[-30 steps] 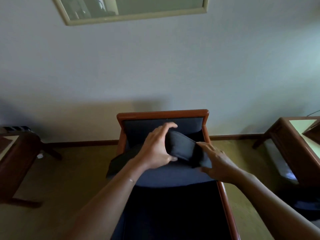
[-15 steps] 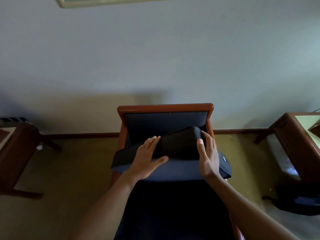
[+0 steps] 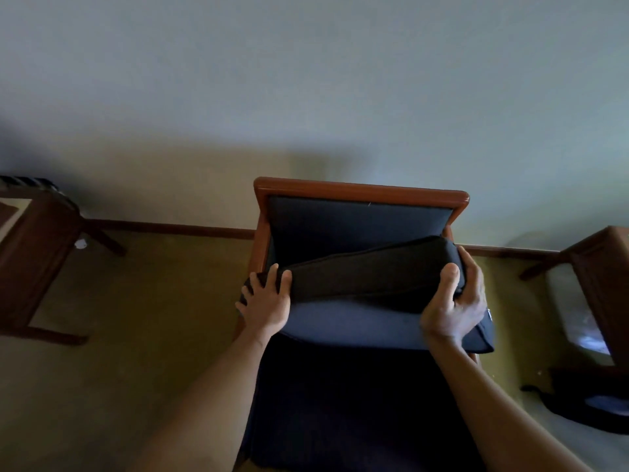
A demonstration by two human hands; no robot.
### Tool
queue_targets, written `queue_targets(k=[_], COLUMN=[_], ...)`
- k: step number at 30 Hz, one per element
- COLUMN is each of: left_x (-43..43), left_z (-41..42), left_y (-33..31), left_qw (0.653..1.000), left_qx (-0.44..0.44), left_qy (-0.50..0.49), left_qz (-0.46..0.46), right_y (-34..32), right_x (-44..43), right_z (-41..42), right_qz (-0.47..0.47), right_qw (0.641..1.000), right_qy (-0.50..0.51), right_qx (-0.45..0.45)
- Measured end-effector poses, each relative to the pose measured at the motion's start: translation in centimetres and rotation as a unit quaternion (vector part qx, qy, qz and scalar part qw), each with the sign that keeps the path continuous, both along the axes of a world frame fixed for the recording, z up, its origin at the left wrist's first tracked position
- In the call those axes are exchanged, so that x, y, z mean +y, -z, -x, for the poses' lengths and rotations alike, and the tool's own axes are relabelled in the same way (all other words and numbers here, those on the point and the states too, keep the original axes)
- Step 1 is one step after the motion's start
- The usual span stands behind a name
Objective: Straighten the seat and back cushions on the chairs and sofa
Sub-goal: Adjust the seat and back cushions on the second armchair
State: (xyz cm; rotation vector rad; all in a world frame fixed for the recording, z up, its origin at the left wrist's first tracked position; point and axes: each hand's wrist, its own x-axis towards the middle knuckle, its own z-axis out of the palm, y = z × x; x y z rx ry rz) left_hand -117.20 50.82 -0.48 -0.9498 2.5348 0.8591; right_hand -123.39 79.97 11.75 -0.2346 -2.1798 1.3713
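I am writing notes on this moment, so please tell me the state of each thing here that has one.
Back cushion: tilted, right end higher, not yet seated against the chair back.
Seat cushion: askew, right corner overhanging the frame.
Left hand: gripping the back cushion's left end.
Right hand: gripping its right end.
Chair frame: upright, by the wall.

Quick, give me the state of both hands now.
Left hand: closed on the left end of the cushion.
Right hand: closed on its right end.

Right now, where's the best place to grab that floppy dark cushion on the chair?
Probably by its two short ends, one hand from each side. The cushion is long, soft and lying crooked, so the left hand and right hand gripping both ends keep it from sagging.
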Motion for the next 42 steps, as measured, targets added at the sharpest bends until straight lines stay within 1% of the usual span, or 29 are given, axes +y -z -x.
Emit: queue_targets(k=[3,5,6,7,8,10,11,13,17,19,22,24,29,30,32,33,37,39,42], left_x=[-1.7,-2.3,-2.5,-2.6,-2.8,-2.9,-2.9,-2.7,-2.9,-3.6,-4.5,-4.9,-6.0,-6.1,-6.3,-6.3,-5.8,-5.4,-5.0], left_z=[0.0,-0.2,-0.2,-0.1,0.1,0.9,1.2,1.6,3.0,4.3,6.7,8.5,13.2,14.1,15.8,16.5,18.4,18.9,19.6], left_y=[1.4,2.3,3.0,3.2,3.5,3.2,2.7,1.7,-1.3,-3.4,-6.8,-8.7,-11.2,-11.3,-10.9,-10.5,-7.8,-6.5,-4.3], left_qw=[0.996,0.988,0.980,0.964,0.939,0.883,0.866,0.855,0.852,0.846,0.822,0.819,0.829,0.837,0.868,0.884,0.924,0.939,0.947], left_qx=[0.010,0.045,0.076,0.113,0.144,0.170,0.168,0.168,0.198,0.214,0.249,0.277,0.343,0.345,0.337,0.331,0.287,0.245,0.199], left_qy=[-0.087,-0.135,-0.172,-0.222,-0.287,-0.401,-0.428,-0.444,-0.445,-0.453,-0.462,-0.441,-0.395,-0.382,-0.328,-0.296,-0.218,-0.209,-0.217], left_qz=[-0.025,-0.056,-0.070,-0.091,-0.119,-0.174,-0.196,-0.209,-0.191,-0.184,-0.220,-0.241,-0.197,-0.187,-0.158,-0.145,-0.128,-0.124,-0.129], right_y=[0.6,0.9,1.0,1.0,0.9,0.5,0.1,-0.6,-2.9,-3.9,-5.0,-5.4,-3.8,-3.1,-1.4,-0.5,3.7,6.0,8.6], right_x=[-0.3,-0.3,-0.3,-0.3,-0.4,-0.4,-0.4,-0.5,-0.6,-0.5,-0.1,0.1,1.2,1.6,2.4,2.9,4.4,4.8,4.7], right_z=[0.7,1.1,1.3,1.5,1.7,2.3,2.5,3.1,5.3,6.5,8.9,10.7,15.4,16.3,18.1,18.9,21.0,21.8,23.0], right_qz=[0.009,0.013,0.012,0.011,0.011,0.015,0.018,0.025,0.073,0.096,0.128,0.150,0.171,0.172,0.173,0.175,0.168,0.156,0.133], right_qw=[1.000,0.999,0.999,0.999,0.999,0.999,0.999,0.999,0.996,0.994,0.989,0.985,0.980,0.980,0.978,0.976,0.972,0.971,0.969], right_qy=[0.017,0.028,0.031,0.032,0.035,0.039,0.039,0.042,0.055,0.057,0.065,0.071,0.075,0.072,0.069,0.068,0.035,0.018,-0.002], right_qx=[0.011,0.015,0.019,0.023,0.025,0.024,0.021,0.015,0.000,-0.010,-0.028,-0.037,-0.064,-0.072,-0.093,-0.106,-0.159,-0.178,-0.209])
